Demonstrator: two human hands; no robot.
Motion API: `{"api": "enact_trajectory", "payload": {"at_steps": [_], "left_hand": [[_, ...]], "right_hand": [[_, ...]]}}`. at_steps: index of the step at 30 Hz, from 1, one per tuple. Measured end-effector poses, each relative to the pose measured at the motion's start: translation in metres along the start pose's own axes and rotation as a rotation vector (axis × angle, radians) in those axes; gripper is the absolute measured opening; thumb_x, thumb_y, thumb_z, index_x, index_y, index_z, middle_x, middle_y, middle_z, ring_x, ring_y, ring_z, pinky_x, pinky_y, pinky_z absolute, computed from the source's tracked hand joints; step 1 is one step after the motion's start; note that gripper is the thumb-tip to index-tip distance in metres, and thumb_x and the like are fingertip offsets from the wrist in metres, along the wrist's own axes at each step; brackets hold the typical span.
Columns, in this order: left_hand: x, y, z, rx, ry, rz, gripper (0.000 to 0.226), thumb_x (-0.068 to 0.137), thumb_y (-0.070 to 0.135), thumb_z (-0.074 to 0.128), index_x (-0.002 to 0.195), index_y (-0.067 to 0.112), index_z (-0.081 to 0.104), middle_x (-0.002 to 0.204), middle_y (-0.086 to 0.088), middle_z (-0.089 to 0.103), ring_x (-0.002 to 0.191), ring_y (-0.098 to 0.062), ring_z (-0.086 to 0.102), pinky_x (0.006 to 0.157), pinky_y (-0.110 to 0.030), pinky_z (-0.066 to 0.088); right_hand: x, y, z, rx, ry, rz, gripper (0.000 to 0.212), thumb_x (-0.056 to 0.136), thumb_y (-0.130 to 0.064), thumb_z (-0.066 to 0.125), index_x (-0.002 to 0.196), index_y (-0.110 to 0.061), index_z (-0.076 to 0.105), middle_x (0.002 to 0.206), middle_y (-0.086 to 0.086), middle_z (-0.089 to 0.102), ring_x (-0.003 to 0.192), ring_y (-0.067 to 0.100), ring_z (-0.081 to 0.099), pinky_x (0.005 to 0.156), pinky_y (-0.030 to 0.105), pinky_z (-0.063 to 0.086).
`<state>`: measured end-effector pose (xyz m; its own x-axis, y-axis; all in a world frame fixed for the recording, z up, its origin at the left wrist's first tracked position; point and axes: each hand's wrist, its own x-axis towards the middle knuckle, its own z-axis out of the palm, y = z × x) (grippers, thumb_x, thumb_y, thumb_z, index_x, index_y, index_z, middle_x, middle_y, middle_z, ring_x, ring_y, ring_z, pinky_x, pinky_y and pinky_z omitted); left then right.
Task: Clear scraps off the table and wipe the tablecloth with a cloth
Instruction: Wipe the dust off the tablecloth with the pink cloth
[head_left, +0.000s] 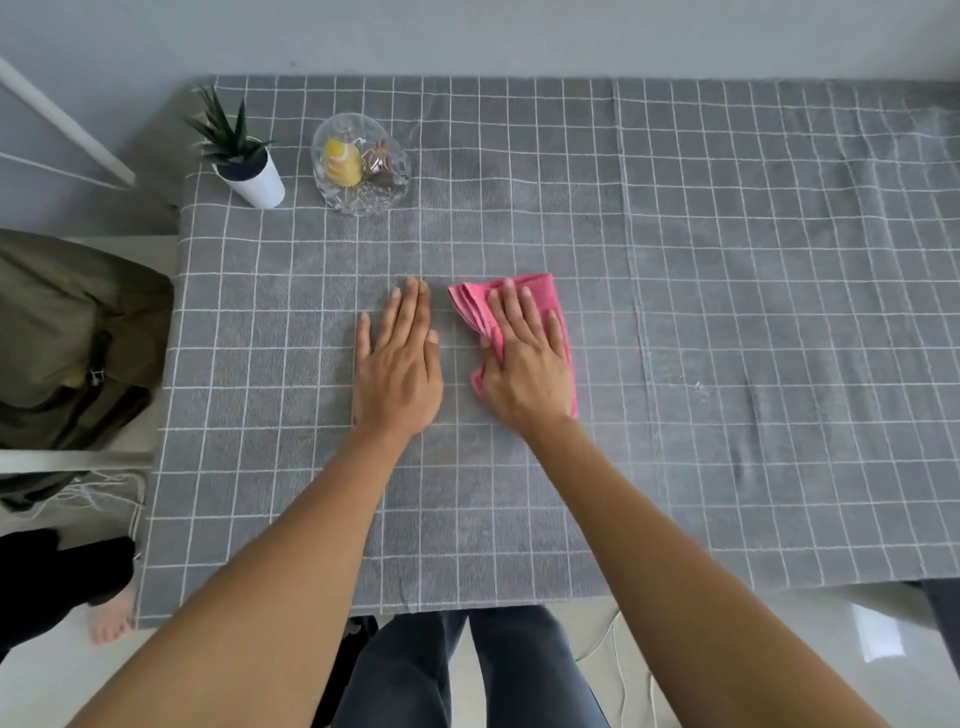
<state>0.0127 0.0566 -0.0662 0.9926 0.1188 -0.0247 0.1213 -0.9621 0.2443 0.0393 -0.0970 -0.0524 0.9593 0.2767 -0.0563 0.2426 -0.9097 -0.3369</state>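
Note:
A grey tablecloth (727, 260) with a white grid covers the table. A folded pink cloth (540, 296) lies on it near the middle, and my right hand (524, 358) presses flat on top of that cloth with fingers slightly spread. Just left of it, my left hand (397, 364) rests palm down on the bare tablecloth, fingers extended, holding nothing. A few tiny pale specks (696, 384) lie on the tablecloth to the right of the pink cloth.
A glass bowl (332, 192) holding yellow and brown wrappers stands at the back left, beside a small potted plant (244, 166) in a white pot. An olive bag (67, 338) sits on a chair left of the table. Someone's bare foot (111, 618) shows at lower left.

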Motion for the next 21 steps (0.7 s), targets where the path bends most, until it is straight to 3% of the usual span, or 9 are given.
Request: {"api": "enact_trajectory", "payload": {"at_steps": [3, 7, 9, 11, 14, 17, 21], "left_hand": [[0.000, 0.000, -0.001, -0.003, -0.006, 0.003, 0.055, 0.100, 0.031, 0.009, 0.152, 0.019, 0.002, 0.160, 0.004, 0.002, 0.147, -0.011, -0.002, 0.119, -0.044, -0.001], [-0.001, 0.000, 0.000, 0.002, -0.016, 0.010, 0.055, 0.099, 0.033, 0.005, 0.152, 0.019, -0.001, 0.160, 0.004, -0.002, 0.147, -0.012, -0.005, 0.119, -0.043, -0.004], [-0.001, 0.000, 0.000, 0.009, -0.012, 0.008, 0.055, 0.099, 0.033, 0.005, 0.152, 0.019, -0.001, 0.160, 0.004, -0.002, 0.147, -0.012, -0.004, 0.119, -0.044, -0.003], [-0.001, -0.001, 0.000, 0.015, -0.007, 0.003, 0.055, 0.099, 0.032, 0.006, 0.152, 0.018, 0.000, 0.160, 0.004, -0.001, 0.147, -0.012, -0.004, 0.119, -0.044, -0.002], [0.000, 0.000, -0.001, 0.015, -0.006, 0.005, 0.055, 0.099, 0.031, 0.009, 0.152, 0.018, 0.004, 0.160, 0.004, 0.003, 0.147, -0.011, -0.001, 0.119, -0.043, -0.002], [0.000, 0.001, -0.001, 0.002, -0.010, 0.011, 0.055, 0.099, 0.032, 0.009, 0.152, 0.018, 0.005, 0.160, 0.004, 0.004, 0.147, -0.010, -0.002, 0.119, -0.041, -0.003], [0.000, -0.001, -0.001, -0.013, -0.025, 0.009, 0.055, 0.099, 0.033, 0.004, 0.152, 0.019, 0.001, 0.160, 0.005, 0.001, 0.147, -0.010, -0.004, 0.119, -0.042, -0.005]], "right_hand": [[0.009, 0.025, -0.007, -0.016, 0.004, -0.057, 0.064, 0.093, -0.030, 0.039, 0.151, -0.020, 0.015, 0.159, -0.002, 0.011, 0.146, 0.012, 0.001, 0.120, 0.037, 0.000], [0.029, 0.054, -0.021, -0.023, 0.067, 0.247, 0.066, 0.092, -0.030, 0.035, 0.152, -0.020, 0.008, 0.160, 0.000, 0.005, 0.147, 0.015, -0.002, 0.120, 0.038, -0.001], [0.030, 0.041, -0.019, -0.010, 0.076, 0.306, 0.064, 0.093, -0.031, 0.031, 0.152, -0.019, 0.006, 0.160, 0.000, 0.002, 0.147, 0.016, -0.002, 0.120, 0.038, -0.004], [0.024, 0.020, -0.012, -0.054, 0.050, 0.194, 0.067, 0.093, -0.033, 0.032, 0.152, -0.019, 0.002, 0.160, 0.000, 0.001, 0.147, 0.017, -0.004, 0.119, 0.039, -0.004], [0.014, 0.002, -0.004, 0.013, -0.017, -0.024, 0.060, 0.098, -0.032, 0.032, 0.152, -0.020, 0.010, 0.159, -0.002, 0.006, 0.147, 0.013, -0.002, 0.119, 0.036, -0.004], [0.018, 0.022, -0.008, -0.021, -0.021, -0.084, 0.062, 0.096, -0.032, 0.036, 0.152, -0.020, 0.011, 0.159, -0.002, 0.007, 0.146, 0.012, -0.001, 0.120, 0.037, -0.003], [0.028, 0.050, -0.019, -0.017, 0.051, 0.203, 0.067, 0.093, -0.029, 0.039, 0.152, -0.021, 0.008, 0.160, -0.001, 0.005, 0.147, 0.013, -0.002, 0.120, 0.038, -0.004]]}}
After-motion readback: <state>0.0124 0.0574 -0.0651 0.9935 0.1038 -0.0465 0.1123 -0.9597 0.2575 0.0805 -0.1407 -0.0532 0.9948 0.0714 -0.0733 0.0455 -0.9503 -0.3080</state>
